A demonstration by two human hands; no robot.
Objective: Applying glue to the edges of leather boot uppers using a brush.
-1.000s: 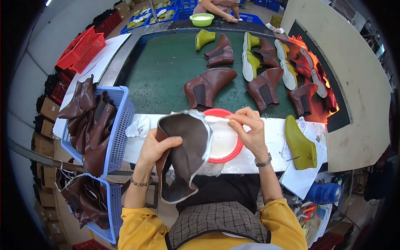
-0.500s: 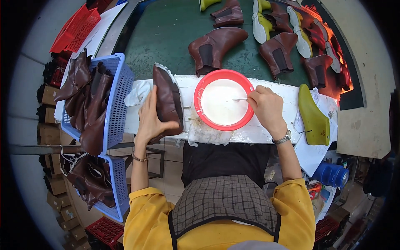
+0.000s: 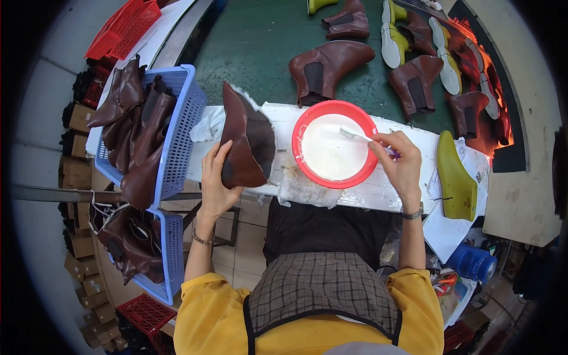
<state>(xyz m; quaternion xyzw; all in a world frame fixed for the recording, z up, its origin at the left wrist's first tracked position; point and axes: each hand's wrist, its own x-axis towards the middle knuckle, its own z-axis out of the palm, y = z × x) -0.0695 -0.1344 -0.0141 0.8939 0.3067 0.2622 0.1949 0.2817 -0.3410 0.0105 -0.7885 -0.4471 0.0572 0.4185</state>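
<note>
My left hand [image 3: 218, 186] grips a brown leather boot upper [image 3: 238, 133], its dark elastic panel facing right and a whitish edge along its top. In my right hand [image 3: 403, 170] is a toothbrush [image 3: 356, 135], held by its handle between thumb and fingers. Its bristled head is in view over the red bowl [image 3: 300, 157], above the thick white liquid [image 3: 328, 155] inside. A stained white cloth [image 3: 302, 190] lies under the bowl's near left side. Left of the boot upper, a crumpled white cloth [image 3: 208, 125] rests on the white board [image 3: 387, 198].
Blue baskets [image 3: 188, 89] of brown boot uppers stand at the left. Several brown boots [image 3: 331, 62] and yellow-green lasts lie on the green belt [image 3: 254, 47], some near an orange glow at right. One yellow-green last [image 3: 457, 180] sits beyond my right hand.
The toothbrush has risen, so its head now shows above the liquid. My left hand has turned the boot upper and shifted its grip lower. The whole view has shifted slightly.
</note>
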